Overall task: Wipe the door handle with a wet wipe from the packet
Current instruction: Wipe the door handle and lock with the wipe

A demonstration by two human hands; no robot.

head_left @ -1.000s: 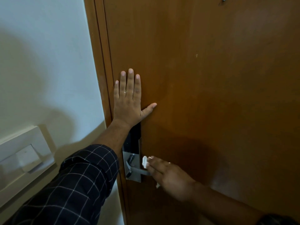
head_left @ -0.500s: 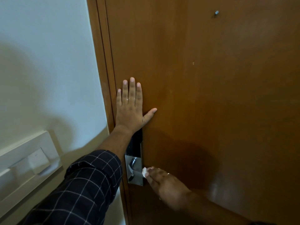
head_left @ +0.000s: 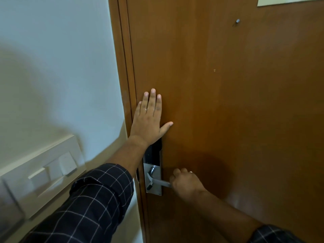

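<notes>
Pressing my left hand (head_left: 149, 120) flat, fingers spread, against the wooden door (head_left: 228, 120), I am curling my right hand (head_left: 187, 183) around the metal door handle (head_left: 160, 182); wipe hidden.

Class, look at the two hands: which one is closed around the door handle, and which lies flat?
The right hand is closed around the handle, fingers curled. The left hand lies flat on the door, above the lock, fingers straight.
</notes>
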